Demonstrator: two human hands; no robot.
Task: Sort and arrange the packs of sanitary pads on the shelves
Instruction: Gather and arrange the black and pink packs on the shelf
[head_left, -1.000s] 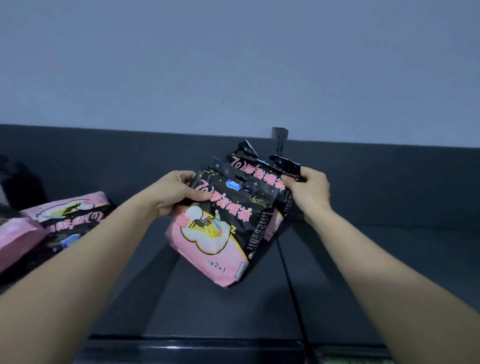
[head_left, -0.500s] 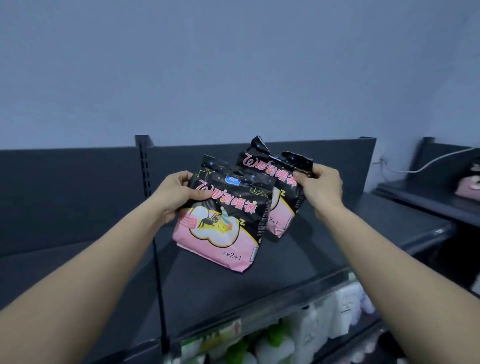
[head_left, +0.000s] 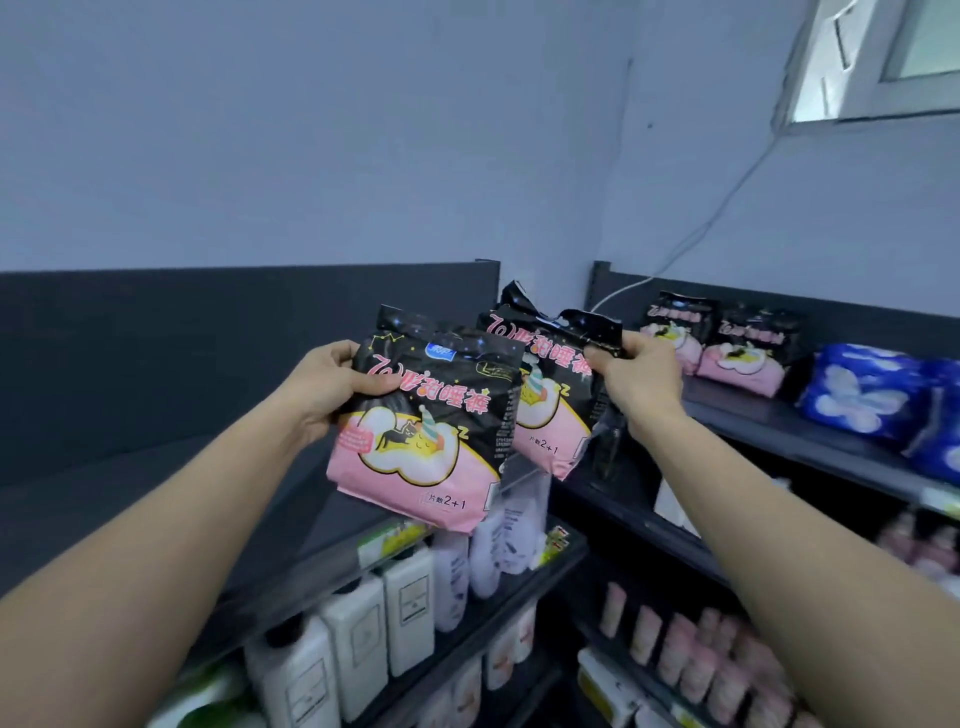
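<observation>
I have a pack in each hand, both held up in the air over the corner gap between the two shelf runs. My left hand (head_left: 332, 384) grips the near pack (head_left: 421, 431) by its upper left edge, thumb laid across the black front and fingers wrapped behind. My right hand (head_left: 641, 374) pinches the far pack (head_left: 550, 395) by the crimped flap at its top right, so that pack hangs from its seal, its left part hidden behind the near one. Both read to me as light and soft: glossy film over padded filling, puffy at the pink bottom, with no stiff edge anywhere. I judge the film slippery, so a flat squeeze on the face may slide. The crimped top seal and the side folds look like the surest purchase, though a flap hold lets the pack swing. Nothing seems fragile, but a hard squeeze would likely crease the wrapper. Two matching packs (head_left: 717, 343) stand upright at the far end of the right shelf (head_left: 779, 431), just left of the blue packs (head_left: 872, 395). I judge that row to be where mine belong, set down on their pink bottoms.
</observation>
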